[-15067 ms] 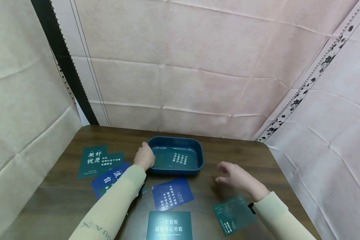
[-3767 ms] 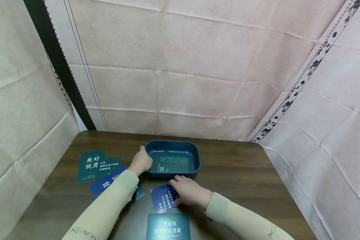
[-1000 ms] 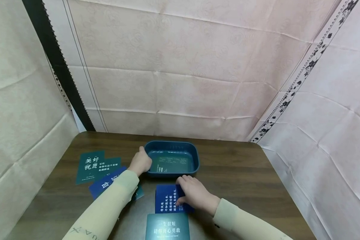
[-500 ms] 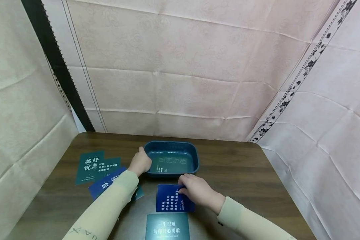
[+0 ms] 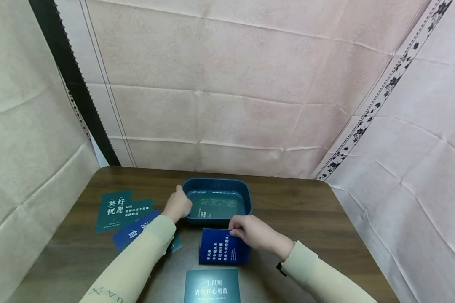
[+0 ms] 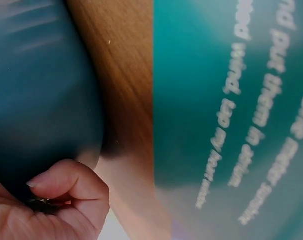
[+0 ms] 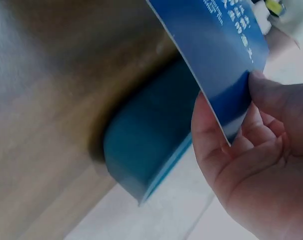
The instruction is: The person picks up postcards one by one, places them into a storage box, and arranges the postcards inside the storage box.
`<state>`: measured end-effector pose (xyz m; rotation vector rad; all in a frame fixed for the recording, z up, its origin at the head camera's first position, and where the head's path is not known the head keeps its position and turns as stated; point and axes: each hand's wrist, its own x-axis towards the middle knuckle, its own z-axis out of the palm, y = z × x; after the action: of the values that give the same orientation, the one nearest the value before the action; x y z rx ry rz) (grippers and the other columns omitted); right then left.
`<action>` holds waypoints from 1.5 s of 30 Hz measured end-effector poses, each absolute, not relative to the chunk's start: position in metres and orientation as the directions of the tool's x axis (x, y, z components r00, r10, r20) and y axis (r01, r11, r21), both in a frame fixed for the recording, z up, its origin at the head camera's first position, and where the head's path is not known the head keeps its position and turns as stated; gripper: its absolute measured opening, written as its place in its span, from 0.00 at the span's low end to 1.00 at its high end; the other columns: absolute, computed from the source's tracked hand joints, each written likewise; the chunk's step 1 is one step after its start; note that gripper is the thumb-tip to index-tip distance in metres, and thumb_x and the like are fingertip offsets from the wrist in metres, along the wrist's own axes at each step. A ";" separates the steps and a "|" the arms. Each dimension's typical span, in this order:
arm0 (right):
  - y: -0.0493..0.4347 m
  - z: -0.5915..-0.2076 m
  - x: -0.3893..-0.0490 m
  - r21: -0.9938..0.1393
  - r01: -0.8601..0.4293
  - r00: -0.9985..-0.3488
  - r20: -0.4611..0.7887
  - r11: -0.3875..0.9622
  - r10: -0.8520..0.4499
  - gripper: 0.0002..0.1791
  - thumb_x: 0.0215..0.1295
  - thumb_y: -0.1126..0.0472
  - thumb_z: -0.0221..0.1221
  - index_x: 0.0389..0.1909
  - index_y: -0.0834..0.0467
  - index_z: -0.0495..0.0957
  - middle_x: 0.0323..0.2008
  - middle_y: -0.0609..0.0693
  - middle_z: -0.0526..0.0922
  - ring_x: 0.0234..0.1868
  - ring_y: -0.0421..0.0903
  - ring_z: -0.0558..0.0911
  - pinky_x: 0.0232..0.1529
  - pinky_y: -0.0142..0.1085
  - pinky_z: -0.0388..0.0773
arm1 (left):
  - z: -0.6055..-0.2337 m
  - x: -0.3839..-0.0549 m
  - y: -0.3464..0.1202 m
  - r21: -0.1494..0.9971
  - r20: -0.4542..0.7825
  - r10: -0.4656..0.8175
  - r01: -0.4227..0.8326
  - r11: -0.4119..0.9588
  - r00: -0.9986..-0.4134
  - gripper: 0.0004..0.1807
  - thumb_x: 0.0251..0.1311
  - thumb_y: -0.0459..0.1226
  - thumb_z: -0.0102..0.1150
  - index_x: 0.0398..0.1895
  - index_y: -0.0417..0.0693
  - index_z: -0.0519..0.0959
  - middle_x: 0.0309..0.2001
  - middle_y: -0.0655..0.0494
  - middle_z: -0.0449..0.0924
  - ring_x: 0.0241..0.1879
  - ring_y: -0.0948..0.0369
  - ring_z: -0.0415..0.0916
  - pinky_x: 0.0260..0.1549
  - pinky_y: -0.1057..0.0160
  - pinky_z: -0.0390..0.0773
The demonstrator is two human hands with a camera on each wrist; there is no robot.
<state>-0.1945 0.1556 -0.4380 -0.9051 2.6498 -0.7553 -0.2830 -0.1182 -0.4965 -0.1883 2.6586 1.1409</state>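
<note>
My left hand grips the left end of a dark blue-green rectangular tray. In the left wrist view its fingers curl against the tray's side. A green card lies inside the tray. Just in front of the tray, my right hand pinches a dark blue card with white writing by its upper right corner. The right wrist view has that card tilted between thumb and fingers, near the tray's outer wall.
Closer to me lies another green card with white writing. At the left, overlapping green cards and a blue card spread over the brown wooden table, partly under my left forearm. A pale cloth hangs behind.
The right hand has lifted the blue card off the table and shifted it right, toward the tray. Long before, a green card lay at the right; that spot is now bare. The left hand stays put.
</note>
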 end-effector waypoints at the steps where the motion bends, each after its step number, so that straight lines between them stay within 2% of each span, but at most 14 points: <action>1: 0.157 -0.435 -0.196 -0.546 -0.496 -0.782 -0.058 0.675 -0.621 0.02 0.70 0.56 0.56 0.36 0.48 0.76 0.29 0.40 0.76 0.29 0.36 0.75 0.31 0.31 0.76 | -0.497 -0.283 -0.118 0.696 -0.273 -0.025 -0.215 0.685 -0.962 0.40 0.68 0.34 0.43 0.75 0.36 0.34 0.58 0.32 0.70 0.38 0.49 0.75 0.39 0.52 0.76; 16: 0.173 -0.394 -0.211 -0.541 -0.457 -0.833 -0.019 0.706 -0.554 0.05 0.70 0.55 0.57 0.40 0.52 0.77 0.31 0.42 0.77 0.32 0.40 0.76 0.33 0.34 0.77 | -0.498 -0.283 -0.117 0.700 -0.276 -0.042 -0.230 0.676 -0.960 0.40 0.68 0.35 0.44 0.75 0.36 0.35 0.63 0.31 0.65 0.50 0.45 0.72 0.52 0.41 0.71; 25: 0.176 -0.378 -0.233 -0.537 -0.436 -0.875 0.066 0.722 -0.479 0.04 0.69 0.55 0.58 0.38 0.51 0.77 0.29 0.43 0.76 0.30 0.41 0.75 0.31 0.36 0.75 | -0.497 -0.282 -0.117 0.701 -0.267 -0.029 -0.215 0.680 -0.963 0.41 0.68 0.34 0.45 0.75 0.36 0.34 0.63 0.32 0.65 0.48 0.46 0.73 0.51 0.43 0.73; 34: 0.171 -0.370 -0.254 -0.559 -0.391 -0.917 0.163 0.731 -0.365 0.03 0.70 0.55 0.56 0.38 0.49 0.77 0.30 0.45 0.78 0.32 0.44 0.75 0.33 0.38 0.75 | -0.496 -0.283 -0.117 0.706 -0.266 -0.035 -0.219 0.673 -0.963 0.41 0.68 0.35 0.46 0.74 0.36 0.35 0.63 0.32 0.65 0.49 0.45 0.73 0.52 0.41 0.72; 45: 0.156 -0.386 -0.281 -0.601 -0.317 -0.947 0.154 0.734 -0.284 0.04 0.70 0.56 0.57 0.39 0.51 0.77 0.32 0.47 0.78 0.33 0.47 0.76 0.33 0.37 0.76 | -0.499 -0.283 -0.116 0.706 -0.261 -0.048 -0.224 0.671 -0.964 0.40 0.68 0.35 0.46 0.74 0.36 0.36 0.62 0.32 0.65 0.51 0.44 0.72 0.52 0.40 0.72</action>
<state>-0.2810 0.1559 -0.3855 -0.5156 2.9729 -1.0454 -0.2834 -0.1159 -0.4989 -0.2203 2.6659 1.1706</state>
